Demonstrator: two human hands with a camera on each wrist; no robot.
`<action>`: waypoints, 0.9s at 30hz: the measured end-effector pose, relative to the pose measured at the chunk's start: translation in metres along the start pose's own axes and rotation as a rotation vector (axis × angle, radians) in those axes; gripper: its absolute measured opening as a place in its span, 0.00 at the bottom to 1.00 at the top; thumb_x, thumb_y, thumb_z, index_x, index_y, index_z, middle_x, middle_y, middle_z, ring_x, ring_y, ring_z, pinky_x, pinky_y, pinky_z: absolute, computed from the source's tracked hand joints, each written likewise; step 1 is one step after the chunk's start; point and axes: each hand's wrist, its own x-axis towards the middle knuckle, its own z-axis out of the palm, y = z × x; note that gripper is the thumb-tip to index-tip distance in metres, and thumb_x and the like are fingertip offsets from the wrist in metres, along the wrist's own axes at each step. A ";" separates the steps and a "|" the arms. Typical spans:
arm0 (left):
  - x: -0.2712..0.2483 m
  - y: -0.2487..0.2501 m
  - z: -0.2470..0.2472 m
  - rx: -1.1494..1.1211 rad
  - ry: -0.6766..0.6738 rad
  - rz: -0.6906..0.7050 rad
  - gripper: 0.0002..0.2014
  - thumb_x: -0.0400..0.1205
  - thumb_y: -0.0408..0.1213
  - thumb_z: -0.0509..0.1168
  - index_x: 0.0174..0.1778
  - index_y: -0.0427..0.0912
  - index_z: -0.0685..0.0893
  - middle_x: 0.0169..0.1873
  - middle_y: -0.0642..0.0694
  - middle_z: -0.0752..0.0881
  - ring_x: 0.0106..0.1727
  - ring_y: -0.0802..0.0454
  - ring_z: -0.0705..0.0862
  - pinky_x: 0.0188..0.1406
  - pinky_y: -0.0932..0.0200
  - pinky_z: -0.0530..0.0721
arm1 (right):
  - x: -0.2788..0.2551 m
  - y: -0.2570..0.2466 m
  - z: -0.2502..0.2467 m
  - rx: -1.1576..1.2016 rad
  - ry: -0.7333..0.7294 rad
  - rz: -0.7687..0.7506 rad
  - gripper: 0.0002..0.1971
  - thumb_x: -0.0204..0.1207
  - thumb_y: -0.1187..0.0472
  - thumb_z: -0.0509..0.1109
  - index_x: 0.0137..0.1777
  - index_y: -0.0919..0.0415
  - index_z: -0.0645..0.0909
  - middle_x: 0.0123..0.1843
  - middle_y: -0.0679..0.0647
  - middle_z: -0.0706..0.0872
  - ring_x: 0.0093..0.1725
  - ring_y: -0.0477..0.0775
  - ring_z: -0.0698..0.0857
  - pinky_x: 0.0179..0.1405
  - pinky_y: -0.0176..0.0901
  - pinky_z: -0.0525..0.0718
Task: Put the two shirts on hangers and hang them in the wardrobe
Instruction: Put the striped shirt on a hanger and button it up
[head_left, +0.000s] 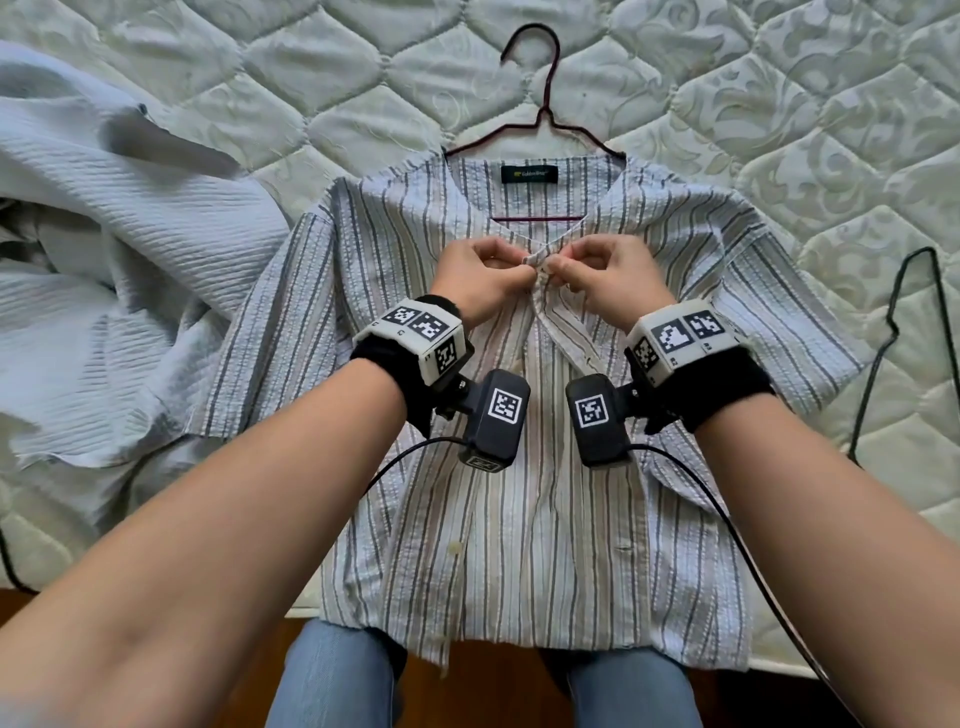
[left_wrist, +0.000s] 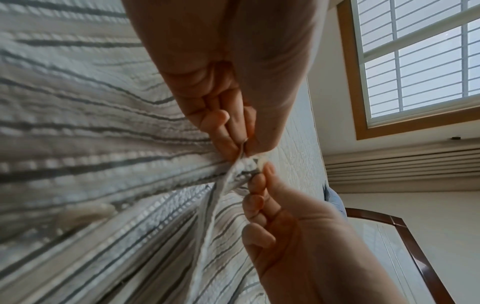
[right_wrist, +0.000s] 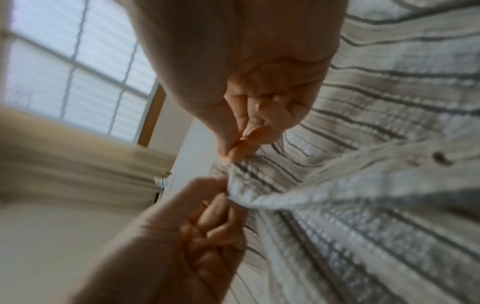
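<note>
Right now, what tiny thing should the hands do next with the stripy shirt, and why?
Probably push the top button through its hole. The left hand and right hand pinch the two front edges of the striped shirt together. The maroon hanger is already inside the neck, and the front below gapes open.

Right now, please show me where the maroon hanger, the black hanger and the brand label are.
maroon hanger (head_left: 543, 73), head view, on its hook's stem.
black hanger (head_left: 889, 332), head view, on its bent wire at the right edge.
brand label (head_left: 529, 174), head view, middle of the dark tag.
</note>
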 end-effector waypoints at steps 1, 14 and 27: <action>0.000 0.001 -0.001 -0.009 -0.006 -0.004 0.12 0.72 0.23 0.72 0.31 0.42 0.80 0.32 0.48 0.84 0.27 0.63 0.83 0.28 0.73 0.79 | -0.002 -0.001 0.000 0.048 -0.013 0.021 0.08 0.76 0.63 0.70 0.35 0.55 0.80 0.34 0.49 0.84 0.28 0.34 0.82 0.31 0.26 0.79; -0.044 -0.047 -0.011 0.236 -0.029 -0.106 0.07 0.71 0.37 0.76 0.32 0.42 0.85 0.28 0.49 0.85 0.29 0.56 0.80 0.34 0.61 0.80 | -0.050 0.043 -0.014 -0.078 -0.039 0.274 0.09 0.72 0.53 0.73 0.44 0.57 0.79 0.42 0.51 0.83 0.40 0.49 0.81 0.40 0.37 0.83; -0.044 -0.068 0.006 0.571 0.044 -0.012 0.06 0.72 0.41 0.75 0.37 0.48 0.83 0.36 0.48 0.87 0.42 0.49 0.85 0.50 0.50 0.86 | -0.059 0.061 0.009 -0.143 0.159 0.151 0.04 0.71 0.62 0.73 0.45 0.56 0.83 0.38 0.48 0.84 0.39 0.49 0.82 0.46 0.44 0.82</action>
